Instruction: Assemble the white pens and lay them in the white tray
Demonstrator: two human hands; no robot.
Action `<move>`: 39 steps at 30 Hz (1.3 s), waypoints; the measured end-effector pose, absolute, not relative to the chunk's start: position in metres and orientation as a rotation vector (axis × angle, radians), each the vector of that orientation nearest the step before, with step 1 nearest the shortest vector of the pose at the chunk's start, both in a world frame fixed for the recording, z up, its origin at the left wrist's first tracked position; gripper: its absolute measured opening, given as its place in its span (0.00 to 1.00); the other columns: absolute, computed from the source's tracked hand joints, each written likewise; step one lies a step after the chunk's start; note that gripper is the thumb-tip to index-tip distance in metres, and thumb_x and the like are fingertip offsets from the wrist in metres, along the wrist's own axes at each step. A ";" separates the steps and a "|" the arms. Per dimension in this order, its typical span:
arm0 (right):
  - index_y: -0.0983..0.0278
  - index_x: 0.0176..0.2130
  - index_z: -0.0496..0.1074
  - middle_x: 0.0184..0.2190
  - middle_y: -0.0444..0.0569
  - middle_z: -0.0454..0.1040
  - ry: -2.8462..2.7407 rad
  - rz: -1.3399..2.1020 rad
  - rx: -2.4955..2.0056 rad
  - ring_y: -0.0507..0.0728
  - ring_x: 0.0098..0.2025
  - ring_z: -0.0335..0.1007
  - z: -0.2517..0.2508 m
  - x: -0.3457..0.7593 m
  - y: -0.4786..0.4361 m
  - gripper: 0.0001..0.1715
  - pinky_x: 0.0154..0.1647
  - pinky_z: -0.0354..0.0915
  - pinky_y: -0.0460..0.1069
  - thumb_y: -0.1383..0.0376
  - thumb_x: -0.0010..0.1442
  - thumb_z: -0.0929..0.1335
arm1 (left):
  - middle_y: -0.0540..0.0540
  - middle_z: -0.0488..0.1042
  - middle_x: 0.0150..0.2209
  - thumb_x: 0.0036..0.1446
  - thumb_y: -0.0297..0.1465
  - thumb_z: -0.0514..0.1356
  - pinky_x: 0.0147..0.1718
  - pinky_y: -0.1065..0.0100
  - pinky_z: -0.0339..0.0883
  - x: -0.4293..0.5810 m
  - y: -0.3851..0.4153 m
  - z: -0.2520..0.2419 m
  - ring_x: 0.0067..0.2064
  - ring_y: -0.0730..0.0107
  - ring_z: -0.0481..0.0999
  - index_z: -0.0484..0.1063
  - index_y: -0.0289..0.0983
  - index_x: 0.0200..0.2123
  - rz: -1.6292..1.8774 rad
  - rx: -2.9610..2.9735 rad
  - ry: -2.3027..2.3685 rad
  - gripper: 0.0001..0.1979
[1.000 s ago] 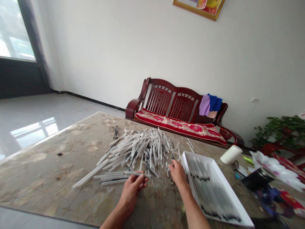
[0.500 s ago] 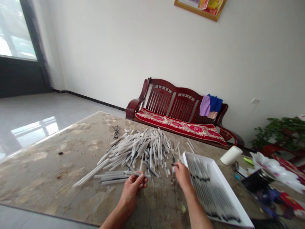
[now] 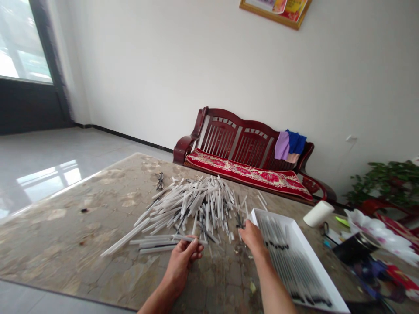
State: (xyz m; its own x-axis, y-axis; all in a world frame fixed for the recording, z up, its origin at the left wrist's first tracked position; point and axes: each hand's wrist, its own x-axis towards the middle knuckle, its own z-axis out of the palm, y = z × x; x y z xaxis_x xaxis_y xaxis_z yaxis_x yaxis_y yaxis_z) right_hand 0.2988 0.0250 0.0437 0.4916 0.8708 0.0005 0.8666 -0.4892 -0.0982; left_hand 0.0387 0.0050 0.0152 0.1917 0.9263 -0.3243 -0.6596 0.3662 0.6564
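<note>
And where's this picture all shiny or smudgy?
Head view: pale, window-shaped glare on the floor at left; head view: the glass pane washed out white; head view: sticks in the white tray look smeared together; head view: plant looks soft.

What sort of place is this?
Probably a living room in someone's home, though I can't be certain. A carved wooden bench with a red floral cover stands by a pale wall, a framed picture hangs there, and a leafy plant sits off to the right.
</note>
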 end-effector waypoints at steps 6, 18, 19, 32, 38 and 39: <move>0.60 0.47 0.74 0.47 0.50 0.76 -1.687 -0.043 -2.499 0.56 0.46 0.74 0.047 0.290 0.023 0.15 0.39 0.61 0.46 0.68 0.60 0.66 | 0.50 0.77 0.24 0.30 0.40 0.77 0.25 0.75 0.69 0.038 0.004 0.015 0.26 0.73 0.75 0.75 0.34 0.32 1.154 0.419 0.769 0.26; 0.62 0.35 0.73 0.34 0.51 0.78 -1.478 0.224 -2.112 0.57 0.36 0.76 0.043 0.264 0.013 0.09 0.34 0.65 0.47 0.64 0.61 0.64 | 0.49 0.78 0.25 0.31 0.39 0.78 0.26 0.74 0.72 0.038 0.005 0.014 0.29 0.69 0.79 0.74 0.35 0.31 1.189 0.381 0.779 0.25; 0.63 0.34 0.72 0.30 0.49 0.77 -1.346 0.378 -1.961 0.57 0.32 0.76 0.041 0.253 0.008 0.09 0.30 0.65 0.47 0.61 0.60 0.64 | 0.49 0.78 0.26 0.30 0.38 0.78 0.26 0.74 0.72 0.038 0.005 0.015 0.30 0.69 0.79 0.74 0.35 0.31 1.192 0.372 0.786 0.25; 0.64 0.36 0.76 0.30 0.49 0.80 -0.649 0.913 -1.343 0.60 0.33 0.77 0.025 0.151 -0.030 0.20 0.24 0.69 0.47 0.54 0.46 0.74 | 0.47 0.81 0.26 0.35 0.33 0.76 0.31 0.71 0.74 0.037 0.003 0.014 0.31 0.65 0.81 0.75 0.35 0.32 1.194 0.403 0.786 0.20; 0.64 0.36 0.75 0.30 0.48 0.80 -0.654 0.885 -1.366 0.58 0.32 0.76 0.022 0.151 -0.030 0.20 0.23 0.67 0.46 0.53 0.48 0.73 | 0.47 0.81 0.26 0.34 0.37 0.77 0.32 0.70 0.74 0.037 0.002 0.014 0.31 0.65 0.81 0.75 0.35 0.32 1.188 0.422 0.768 0.22; 0.64 0.36 0.75 0.30 0.48 0.80 -0.658 0.882 -1.369 0.57 0.31 0.76 0.022 0.151 -0.029 0.20 0.23 0.67 0.46 0.53 0.48 0.73 | 0.47 0.80 0.26 0.34 0.37 0.77 0.32 0.69 0.74 0.037 0.002 0.015 0.31 0.65 0.81 0.75 0.35 0.32 1.187 0.425 0.772 0.22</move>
State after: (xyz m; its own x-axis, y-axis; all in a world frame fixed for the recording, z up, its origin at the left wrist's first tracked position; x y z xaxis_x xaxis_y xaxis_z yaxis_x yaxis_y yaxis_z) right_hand 0.1506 -0.0294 0.0225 0.5350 0.8394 -0.0955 -0.1474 -0.0185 -0.9889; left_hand 0.0371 0.0021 0.0146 0.1674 0.9357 -0.3106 -0.6632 0.3400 0.6667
